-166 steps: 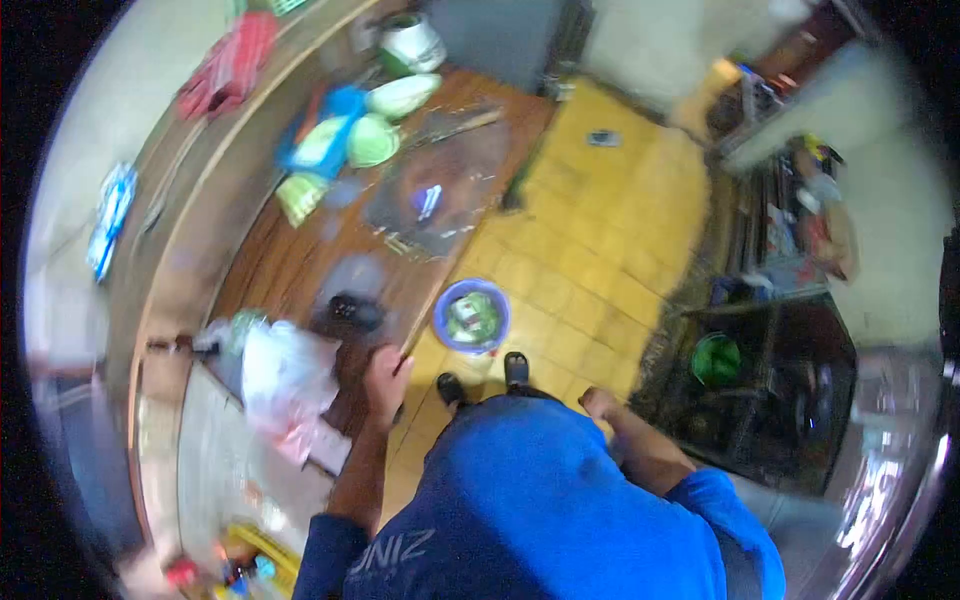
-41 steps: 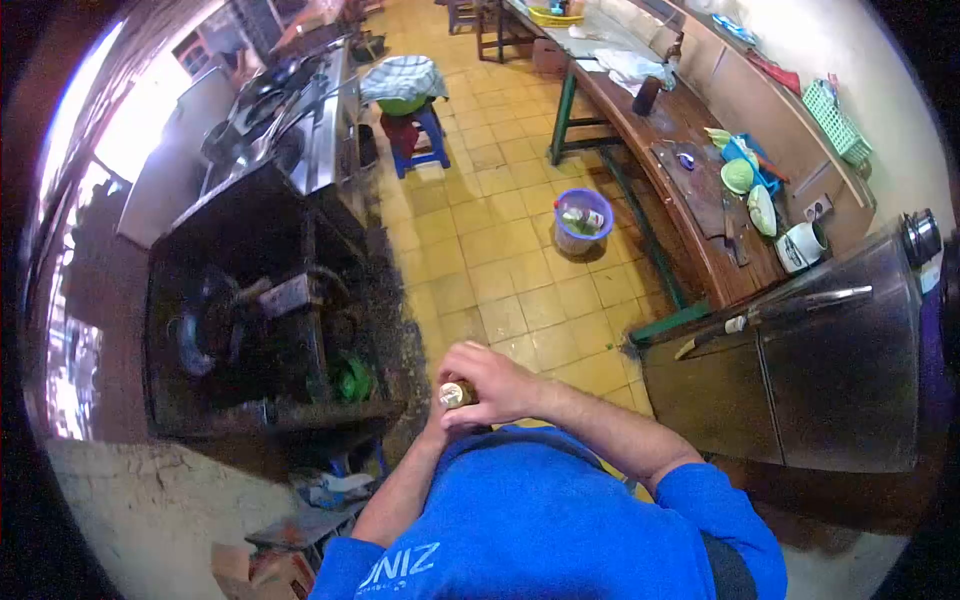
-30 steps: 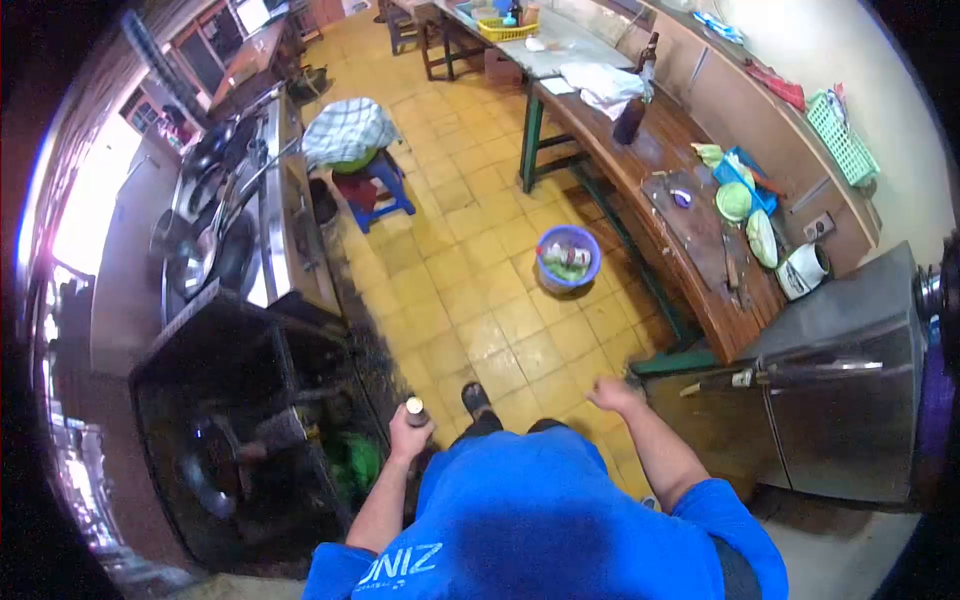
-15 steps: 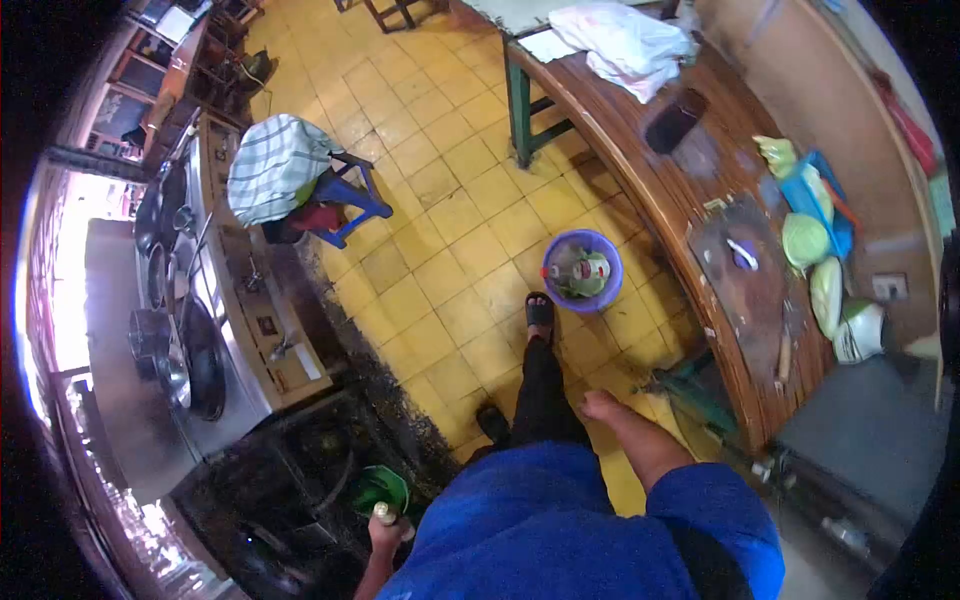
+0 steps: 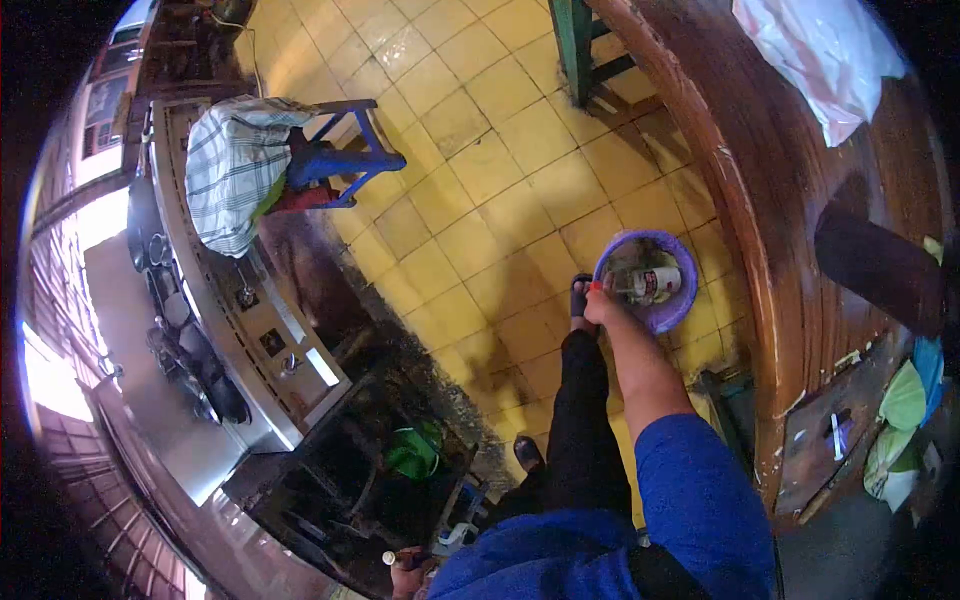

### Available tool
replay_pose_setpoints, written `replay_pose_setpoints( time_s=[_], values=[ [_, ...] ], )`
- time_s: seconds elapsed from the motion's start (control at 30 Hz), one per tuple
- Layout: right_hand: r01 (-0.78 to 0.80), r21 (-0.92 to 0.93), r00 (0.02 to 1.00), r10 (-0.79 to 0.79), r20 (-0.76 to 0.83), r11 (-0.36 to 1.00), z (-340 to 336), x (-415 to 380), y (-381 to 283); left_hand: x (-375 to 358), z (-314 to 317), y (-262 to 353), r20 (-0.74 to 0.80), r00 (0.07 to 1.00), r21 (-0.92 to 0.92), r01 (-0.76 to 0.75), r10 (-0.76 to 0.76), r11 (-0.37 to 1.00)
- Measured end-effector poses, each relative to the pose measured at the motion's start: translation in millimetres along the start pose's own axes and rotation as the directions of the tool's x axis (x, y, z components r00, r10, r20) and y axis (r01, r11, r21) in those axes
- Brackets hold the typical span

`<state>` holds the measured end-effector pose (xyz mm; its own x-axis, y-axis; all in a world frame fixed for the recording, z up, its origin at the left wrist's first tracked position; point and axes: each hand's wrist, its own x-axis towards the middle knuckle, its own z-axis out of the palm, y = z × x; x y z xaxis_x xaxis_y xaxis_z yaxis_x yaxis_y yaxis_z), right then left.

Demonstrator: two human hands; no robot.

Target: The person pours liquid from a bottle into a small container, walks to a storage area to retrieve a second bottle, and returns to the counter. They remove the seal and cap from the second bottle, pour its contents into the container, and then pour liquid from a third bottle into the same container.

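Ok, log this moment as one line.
left hand: holding pale-capped bottle | right hand: at red-capped bottle in purple tub, grip unclear | tub: on yellow-tiled floor

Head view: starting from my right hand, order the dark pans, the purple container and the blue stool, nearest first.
From your right hand:
1. Purple container, right beside the hand.
2. Blue stool, up and to the left.
3. Dark pans, farthest left of the three.

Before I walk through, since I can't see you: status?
Left hand holding bottle. Right hand at rim of purple bucket, grip unclear. Bucket on floor, labelled bottle inside. Blue stool near stove.
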<state>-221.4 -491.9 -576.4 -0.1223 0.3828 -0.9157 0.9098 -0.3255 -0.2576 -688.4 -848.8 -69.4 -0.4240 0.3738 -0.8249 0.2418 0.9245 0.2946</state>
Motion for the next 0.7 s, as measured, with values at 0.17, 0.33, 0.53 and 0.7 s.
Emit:
replay_pose_setpoints(
  time_s=[0.17, 0.33, 0.53, 0.7],
  values=[
    [0.04, -0.161, 0.998, -0.048, -0.041, 0.986, 1, -9, 9, 25, -25, -2, -0.161, 0.98, -0.104, 0.103, -0.119, 0.989],
    [0.252, 0.65, 0.911, 0.051, -0.409, 0.717, 1, -80, 7, 59, -25, 1, -0.024, 0.999, -0.063, -0.051, 0.049, 0.997],
    [0.449, 0.388, 0.51, 0.126, -0.851, 0.805, 5, -192, 22, 178, -40, -27, 0.201, 0.854, -0.401, -0.375, 0.479, 0.836],
    [0.307, 0.549, 0.364, 0.436, -0.823, 0.778, 63, -281, 53, 278, -17, 54, 0.298, 0.854, 0.132, -0.48, 0.427, 0.867]
  ],
)
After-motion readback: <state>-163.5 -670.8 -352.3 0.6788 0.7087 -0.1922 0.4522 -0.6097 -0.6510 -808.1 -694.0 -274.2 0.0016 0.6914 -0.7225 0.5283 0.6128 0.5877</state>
